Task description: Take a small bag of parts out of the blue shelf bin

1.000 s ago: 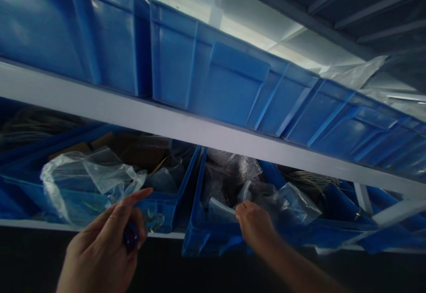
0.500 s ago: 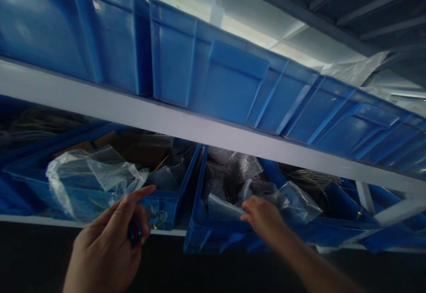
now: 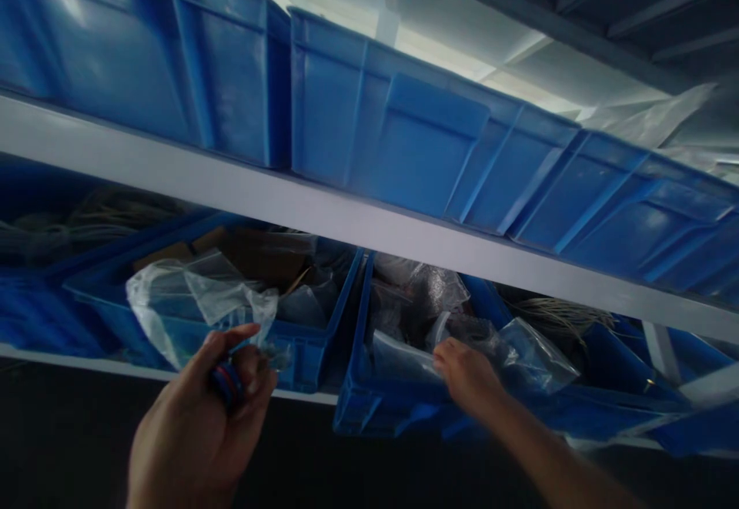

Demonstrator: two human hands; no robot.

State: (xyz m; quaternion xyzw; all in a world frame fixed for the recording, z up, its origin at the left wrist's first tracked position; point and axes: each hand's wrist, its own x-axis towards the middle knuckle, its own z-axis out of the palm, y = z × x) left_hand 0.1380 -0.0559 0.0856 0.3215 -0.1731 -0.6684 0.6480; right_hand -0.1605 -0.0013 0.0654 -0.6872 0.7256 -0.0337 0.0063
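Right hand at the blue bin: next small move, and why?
Probably pinch and lift the clear plastic bag out. The right hand rests on the blue bin front edge, fingertips at the bags, nothing visibly gripped. The left hand is occupied with a small red-and-blue object.

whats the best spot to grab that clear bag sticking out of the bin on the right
Probably the puffed corner of the clear bag that rises above the blue bin front wall, pinched from the front and above. That part is loose and exposed; the rest is buried among other bags. The right hand already rests beside it.
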